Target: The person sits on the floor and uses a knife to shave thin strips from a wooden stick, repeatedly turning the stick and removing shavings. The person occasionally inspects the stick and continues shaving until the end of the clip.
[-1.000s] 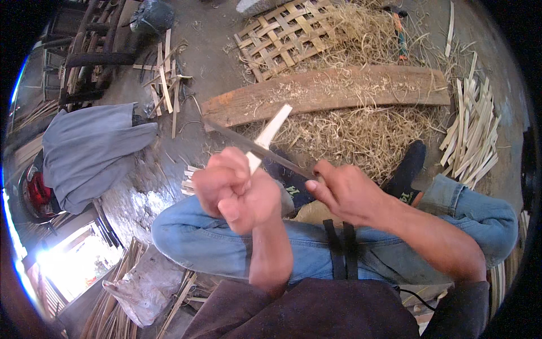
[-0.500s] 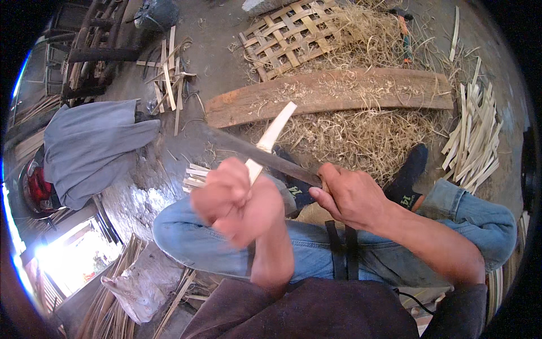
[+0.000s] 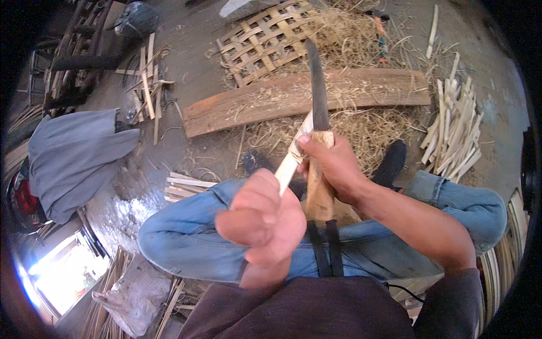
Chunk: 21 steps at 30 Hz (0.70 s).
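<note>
My left hand [image 3: 264, 219], a little blurred, is closed around the lower end of a pale split bamboo strip [image 3: 289, 165] with a node partway along it. The strip slants up and to the right. My right hand [image 3: 339, 169] grips a large knife by its thick wooden handle [image 3: 320, 200], whose butt reaches down to my lap. The dark blade [image 3: 319, 93] points away from me, nearly upright in the picture. The right thumb lies against the strip near its node, so strip and knife meet at that hand.
A long wooden board [image 3: 372, 90] strewn with shavings lies ahead. Beyond it sit a woven bamboo lattice [image 3: 265, 42] and heaped curly shavings [image 3: 344, 45]. Cut strips [image 3: 454, 124] are piled at right, others [image 3: 148, 85] at left. A grey cloth [image 3: 79, 152] drapes at far left.
The knife blade has swung from pointing left across the strip to pointing away from me. My right hand has come over to the strip, its thumb now touching it. My left hand has shifted right.
</note>
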Tool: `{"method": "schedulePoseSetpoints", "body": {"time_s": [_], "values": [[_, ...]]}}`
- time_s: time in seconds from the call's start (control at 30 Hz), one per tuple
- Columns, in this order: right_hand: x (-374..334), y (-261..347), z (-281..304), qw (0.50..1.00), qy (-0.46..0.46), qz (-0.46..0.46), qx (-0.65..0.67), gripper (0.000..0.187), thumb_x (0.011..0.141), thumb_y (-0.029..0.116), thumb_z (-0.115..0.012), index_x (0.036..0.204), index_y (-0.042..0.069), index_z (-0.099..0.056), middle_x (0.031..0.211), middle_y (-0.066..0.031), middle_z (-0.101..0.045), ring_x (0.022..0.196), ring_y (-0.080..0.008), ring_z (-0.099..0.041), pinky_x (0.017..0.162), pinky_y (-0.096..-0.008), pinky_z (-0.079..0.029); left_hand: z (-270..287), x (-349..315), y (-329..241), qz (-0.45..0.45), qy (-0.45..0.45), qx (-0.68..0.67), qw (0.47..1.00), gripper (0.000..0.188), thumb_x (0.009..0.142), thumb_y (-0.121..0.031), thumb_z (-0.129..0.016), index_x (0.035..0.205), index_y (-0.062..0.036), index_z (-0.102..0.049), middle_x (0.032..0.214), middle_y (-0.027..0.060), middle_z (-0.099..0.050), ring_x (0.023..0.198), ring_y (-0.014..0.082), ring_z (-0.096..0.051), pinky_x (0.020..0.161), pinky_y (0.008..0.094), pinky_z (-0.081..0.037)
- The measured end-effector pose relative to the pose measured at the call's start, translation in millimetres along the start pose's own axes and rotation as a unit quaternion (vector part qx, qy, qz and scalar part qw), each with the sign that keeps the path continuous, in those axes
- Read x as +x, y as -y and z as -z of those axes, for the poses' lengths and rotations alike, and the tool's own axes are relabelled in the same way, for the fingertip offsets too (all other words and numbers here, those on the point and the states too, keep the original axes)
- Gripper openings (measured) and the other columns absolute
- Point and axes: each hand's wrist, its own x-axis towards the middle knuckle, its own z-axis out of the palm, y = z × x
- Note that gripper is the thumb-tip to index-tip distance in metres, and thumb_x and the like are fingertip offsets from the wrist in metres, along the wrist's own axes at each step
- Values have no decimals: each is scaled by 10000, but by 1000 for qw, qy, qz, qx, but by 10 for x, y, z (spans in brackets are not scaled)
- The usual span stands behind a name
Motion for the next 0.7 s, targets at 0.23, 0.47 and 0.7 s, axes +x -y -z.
{"method": "schedulePoseSetpoints", "body": {"time_s": [0.23,0.47,0.7], "values": [[108,671,323,963,-129,218,-89,220,778,97,-718,915,22,-562,744,-40,-613,605,-113,-583,550,-283,-480,-79,-69,28,241,-45,27,969,574,926,-609,-428,1135,-76,-470,904,63,-517,719,174,-524,601,278,-424],[-59,1116,547,843,-153,360,-370,375,769,184,-744,1020,-33,-570,859,-133,-647,765,-206,-630,709,-341,-499,-248,-64,-102,709,139,-135,678,486,987,-448,-438,1244,-36,-473,883,33,-553,653,107,-516,580,203,-410],[-582,1151,706,647,-55,349,-676,364,834,282,-696,1037,26,-536,759,-149,-599,674,-310,-613,612,-404,-484,-169,-163,-38,703,161,-68,689,330,1034,-299,-384,960,-33,-563,617,-53,-399,509,41,-356,474,197,-300]]}}
